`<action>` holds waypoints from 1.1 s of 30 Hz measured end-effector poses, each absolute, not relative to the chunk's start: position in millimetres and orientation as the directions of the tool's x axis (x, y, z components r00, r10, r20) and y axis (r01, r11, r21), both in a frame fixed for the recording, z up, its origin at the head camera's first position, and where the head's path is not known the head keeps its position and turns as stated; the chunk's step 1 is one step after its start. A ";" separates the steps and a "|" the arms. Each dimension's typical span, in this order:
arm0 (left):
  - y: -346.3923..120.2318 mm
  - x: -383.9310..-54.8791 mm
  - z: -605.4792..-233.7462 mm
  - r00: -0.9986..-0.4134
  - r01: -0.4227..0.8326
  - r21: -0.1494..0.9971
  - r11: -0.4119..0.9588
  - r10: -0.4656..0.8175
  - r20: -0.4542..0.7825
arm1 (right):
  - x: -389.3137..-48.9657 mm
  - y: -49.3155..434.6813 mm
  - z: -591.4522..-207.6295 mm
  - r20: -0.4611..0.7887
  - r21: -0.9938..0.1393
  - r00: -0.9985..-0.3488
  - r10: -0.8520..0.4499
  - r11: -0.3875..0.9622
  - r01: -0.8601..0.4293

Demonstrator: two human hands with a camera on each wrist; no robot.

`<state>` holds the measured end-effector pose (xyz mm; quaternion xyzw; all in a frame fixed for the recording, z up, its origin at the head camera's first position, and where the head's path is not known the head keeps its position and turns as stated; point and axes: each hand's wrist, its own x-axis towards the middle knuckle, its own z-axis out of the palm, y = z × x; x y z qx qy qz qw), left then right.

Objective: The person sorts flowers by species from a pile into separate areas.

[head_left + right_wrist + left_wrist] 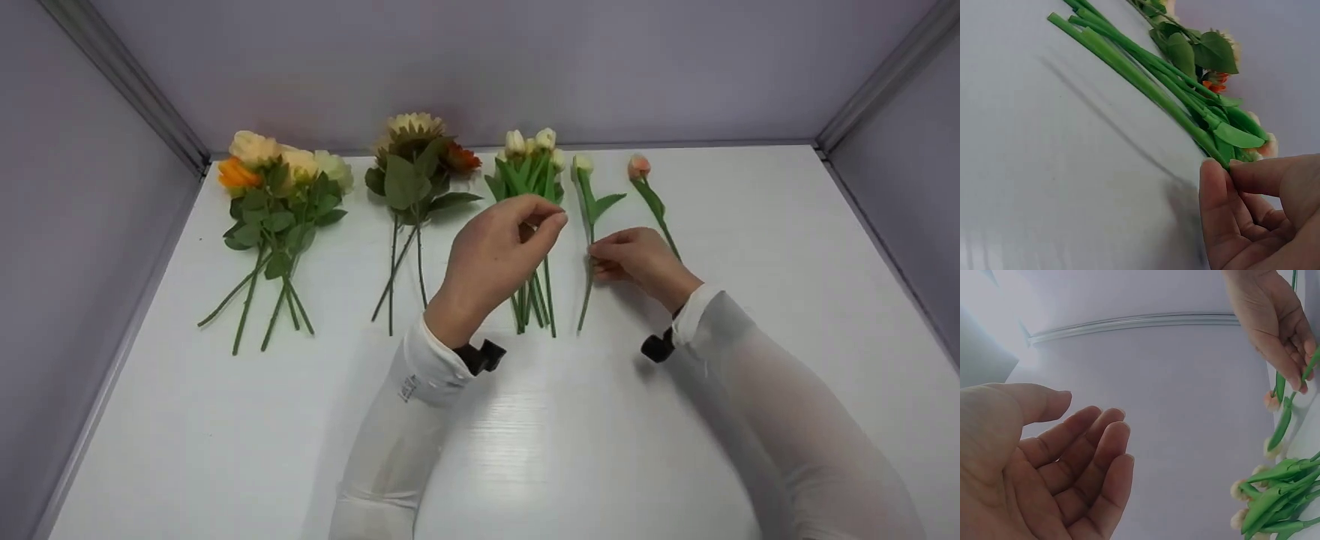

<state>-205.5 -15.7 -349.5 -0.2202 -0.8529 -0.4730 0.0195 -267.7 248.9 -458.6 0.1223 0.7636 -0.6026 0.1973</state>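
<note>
My right hand [641, 259] pinches the stem of a single white tulip [587, 196] between thumb and fingertips. In the right wrist view that green stem [1061, 23] slants up and left from the fingertips, its shadow lying apart from it on the table. My left hand [499, 251] hovers over a bunch of white tulips [529, 176] and hides part of their stems. Its fingers, loosely bent with nothing between them, show in the left wrist view. Just right of the held tulip lies a peach-pink tulip [639, 166], its lower stem hidden behind my right hand.
Roses [274, 180] in orange, peach and cream lie at the far left of the white table [225, 450]. Between them and the tulips are larger blooms [420, 165] with broad dark leaves. Pale walls [525, 67] enclose the table's back and sides.
</note>
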 end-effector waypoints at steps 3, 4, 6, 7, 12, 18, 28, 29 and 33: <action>-16.8 -205.7 -348.5 -0.901 0.395 0.809 0.436 0.354 0.249 | -269.4 239.6 -460.3 -0.458 -0.863 -0.887 -0.067 0.275 0.425; -16.7 -205.5 -348.1 -0.902 0.391 0.812 0.433 0.357 0.244 | -269.2 237.5 -460.3 -0.455 -0.861 -0.887 -0.075 0.291 0.417; -16.6 -205.6 -347.9 -0.902 0.384 0.821 0.422 0.362 0.235 | -268.7 234.0 -459.7 -0.439 -0.860 -0.894 -0.089 0.332 0.389; -16.6 -205.7 -348.0 -0.901 0.383 0.823 0.419 0.364 0.235 | -268.4 232.3 -459.2 -0.429 -0.858 -0.899 -0.093 0.353 0.373; -16.4 -207.0 -350.3 -0.898 0.384 0.827 0.410 0.373 0.232 | -266.3 226.8 -458.2 -0.368 -0.843 -0.922 -0.117 0.460 0.278; -15.0 -208.6 -352.6 -0.898 0.378 0.824 0.422 0.385 0.214 | -265.1 227.6 -459.2 -0.324 -0.802 -0.941 -0.101 0.556 0.217; -10.0 -209.1 -356.8 -0.881 0.421 0.744 0.519 0.428 0.201 | -263.6 262.9 -440.9 -0.264 -0.773 -0.964 -0.011 0.600 0.205; -8.5 -209.1 -357.6 -0.877 0.432 0.722 0.540 0.440 0.195 | -263.3 268.6 -437.4 -0.256 -0.777 -0.967 -0.004 0.595 0.204; 0.5 -207.0 -363.9 -0.843 0.495 0.641 0.586 0.503 0.191 | -261.8 294.0 -425.6 -0.225 -0.763 -0.974 0.026 0.618 0.192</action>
